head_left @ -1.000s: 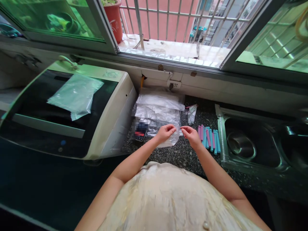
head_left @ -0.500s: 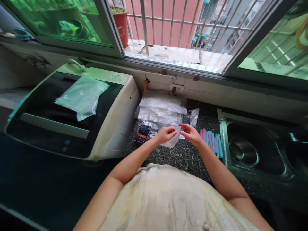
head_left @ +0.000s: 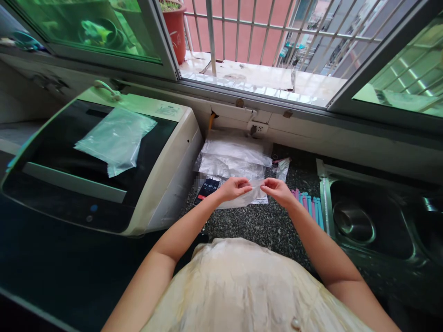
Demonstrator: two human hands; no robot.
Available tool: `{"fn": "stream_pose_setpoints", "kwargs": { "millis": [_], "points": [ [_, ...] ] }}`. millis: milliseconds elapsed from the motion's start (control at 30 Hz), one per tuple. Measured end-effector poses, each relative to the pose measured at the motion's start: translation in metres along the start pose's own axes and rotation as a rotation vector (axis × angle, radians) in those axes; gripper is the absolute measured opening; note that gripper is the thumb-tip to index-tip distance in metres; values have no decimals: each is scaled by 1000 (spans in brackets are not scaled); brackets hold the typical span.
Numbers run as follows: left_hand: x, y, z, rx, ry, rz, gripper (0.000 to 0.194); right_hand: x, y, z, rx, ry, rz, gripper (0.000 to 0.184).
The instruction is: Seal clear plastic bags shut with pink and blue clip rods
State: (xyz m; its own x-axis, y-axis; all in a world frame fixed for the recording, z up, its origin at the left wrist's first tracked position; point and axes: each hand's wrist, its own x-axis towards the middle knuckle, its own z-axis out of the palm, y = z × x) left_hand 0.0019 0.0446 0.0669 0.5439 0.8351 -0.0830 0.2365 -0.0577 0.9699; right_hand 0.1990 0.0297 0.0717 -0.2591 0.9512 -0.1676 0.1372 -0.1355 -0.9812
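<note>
Between my two hands a clear plastic bag (head_left: 246,199) is stretched above the counter. My left hand (head_left: 235,189) pinches its left part, with thumb and fingers closed. My right hand (head_left: 277,190) pinches the opposite edge. Behind them lies a stack of clear plastic bags (head_left: 235,152). A phone (head_left: 206,189) showing a running timer rests left of my left hand. To the right of my right hand, several pink and blue strips (head_left: 309,205) lie in a row. A small clear packet (head_left: 283,168) lies farther back.
At the left stands a washing machine (head_left: 166,184) with more clear bags (head_left: 117,138) on its lid. A steel sink (head_left: 325,193) holding a metal bowl (head_left: 355,223) is at the right. A wall socket (head_left: 259,128) sits below the barred window.
My hands have drawn slightly apart, and the bag between them is now spread wider and flatter. My right hand's fingers have closed more on its edge. The view has shifted slightly.
</note>
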Motion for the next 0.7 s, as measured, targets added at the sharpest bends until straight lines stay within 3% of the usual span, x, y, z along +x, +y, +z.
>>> {"fn": "stream_pose_setpoints", "kwargs": {
  "millis": [100, 200, 367, 633, 700],
  "points": [
    [5, 0, -6, -68, -7, -1, 21, 7, -1, -1, 18, 2, -17, 37],
    [10, 1, -11, -68, -47, 16, 17, 14, 0, 0, 65, -74, 10, 51],
    [21, 3, -24, -9, -91, 12, 22, 28, 2, 2, 83, -178, 76, 40],
    [40, -7, -66, 144, -92, -106, 38, 54, -11, -10, -62, 45, -40, 29],
    [42, -14, -81, 196, -104, -143, 32, 61, -16, -17, -100, 91, -62, 29]
  ]
}}
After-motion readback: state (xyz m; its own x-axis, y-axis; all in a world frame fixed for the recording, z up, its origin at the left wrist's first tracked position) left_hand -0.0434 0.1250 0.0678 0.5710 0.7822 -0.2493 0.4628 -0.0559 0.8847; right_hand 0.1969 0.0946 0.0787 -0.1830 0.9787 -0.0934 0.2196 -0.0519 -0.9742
